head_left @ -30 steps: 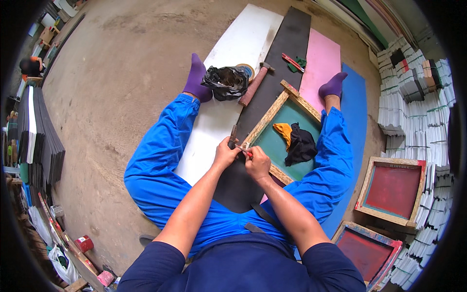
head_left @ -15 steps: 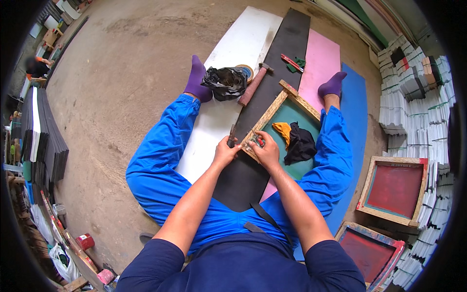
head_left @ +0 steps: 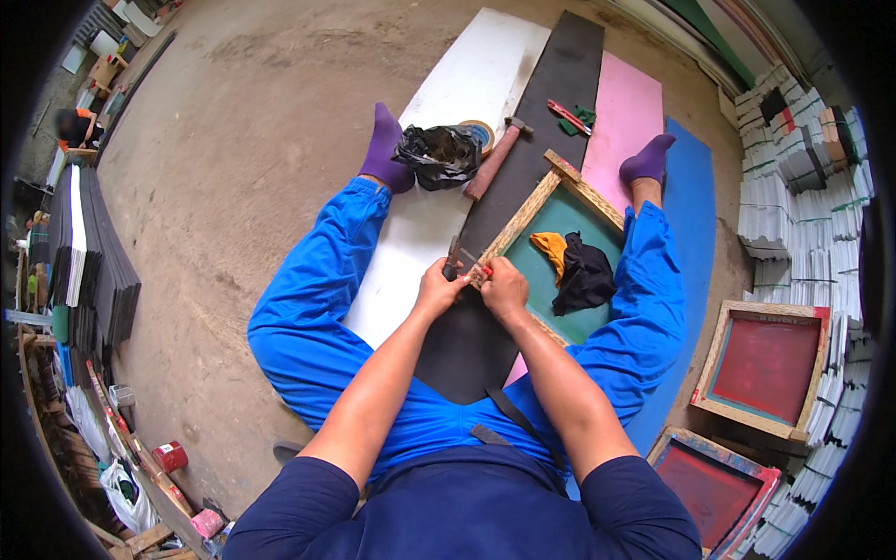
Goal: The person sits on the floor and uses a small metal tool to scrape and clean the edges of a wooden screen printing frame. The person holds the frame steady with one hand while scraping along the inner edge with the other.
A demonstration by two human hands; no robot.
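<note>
Head camera: worn on the person's head, left of a side-by-side pair, facing steeply down and forward.
Navy-blue cloth shirt: nearest, along the lower edge.
Bare left hand and bare right hand: farther out, near the middle.
Dull brown, flat floor: stretching away toward the top.
View's rim: black, curved, bending straight edges.

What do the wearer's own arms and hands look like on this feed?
Short, plain navy-blue fabric sleeves cover the upper arms, with no markings visible. Both forearms are uncovered. The left hand and right hand are gloveless; no watch or cable shows. Rings are too small to tell.
</note>
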